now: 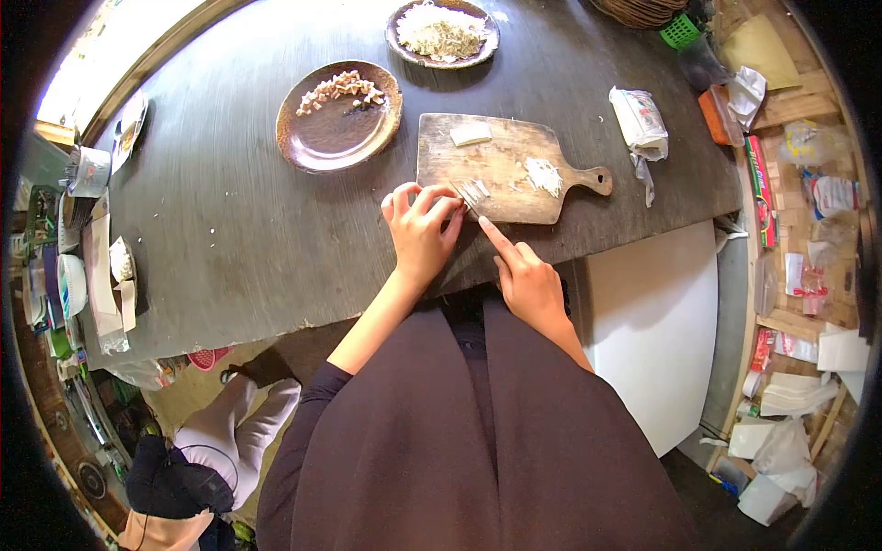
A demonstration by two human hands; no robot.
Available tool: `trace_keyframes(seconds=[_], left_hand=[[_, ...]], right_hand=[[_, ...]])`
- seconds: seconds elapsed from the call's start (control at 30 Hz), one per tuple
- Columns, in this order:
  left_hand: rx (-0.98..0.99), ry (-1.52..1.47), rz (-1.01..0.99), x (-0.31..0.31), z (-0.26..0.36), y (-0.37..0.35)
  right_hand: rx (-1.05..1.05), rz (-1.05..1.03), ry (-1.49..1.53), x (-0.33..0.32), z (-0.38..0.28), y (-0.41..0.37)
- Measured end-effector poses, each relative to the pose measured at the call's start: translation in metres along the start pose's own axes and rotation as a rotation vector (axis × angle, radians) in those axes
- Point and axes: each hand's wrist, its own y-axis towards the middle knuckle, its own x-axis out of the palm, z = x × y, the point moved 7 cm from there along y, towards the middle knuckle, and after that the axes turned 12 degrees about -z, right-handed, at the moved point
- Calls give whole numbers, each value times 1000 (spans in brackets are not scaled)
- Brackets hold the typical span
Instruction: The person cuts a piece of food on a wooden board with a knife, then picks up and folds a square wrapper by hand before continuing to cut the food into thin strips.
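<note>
A wooden cutting board with a handle lies near the table's front edge. My right hand grips a knife, its index finger stretched along the top of the blade. My left hand is at the board's near left corner, fingers curled and pressed down beside the blade; what lies beneath them is hidden. Thin white strips lie by the blade. Farther back on the board rests a white block of food. A small heap of white shreds sits at the right, towards the handle.
On the dark table stand a brown plate with small diced pieces and a bowl heaped with pale shreds. A white wrapped packet lies right of the board. Another person's legs show at lower left.
</note>
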Motion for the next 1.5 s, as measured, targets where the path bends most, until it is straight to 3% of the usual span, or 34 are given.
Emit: trace_keyframes(seconds=[1.5], left_hand=[[-23, -24, 11, 0, -3, 0]], right_hand=[[-13, 12, 24, 0, 3, 10]])
